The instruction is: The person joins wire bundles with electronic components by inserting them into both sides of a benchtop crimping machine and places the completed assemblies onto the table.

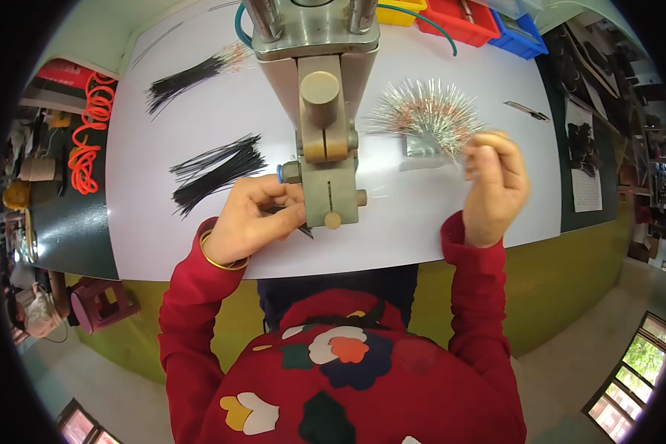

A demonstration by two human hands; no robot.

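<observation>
My left hand [263, 218] is closed in a pinch beside the lower head of a metal bench press [329, 185]. Short black wires [303, 231] stick out past its fingertips, and the press partly hides what it grips. My right hand [498, 181] is raised at the right with thumb and fingers pressed together; anything between them is too small to make out. Close to its fingertips a fan of thin silvery leads with orange-red bits [429, 111] spreads from a small grey metal block [419, 146].
Black wires [218, 174] lie in a bundle left of the press. Farther back is another black bundle [189, 80] with silvery-orange ends. A pen [527, 111] lies at the right. Yellow, red [459, 21] and blue bins [514, 37] stand at the back. An orange coiled hose [89, 137] hangs left.
</observation>
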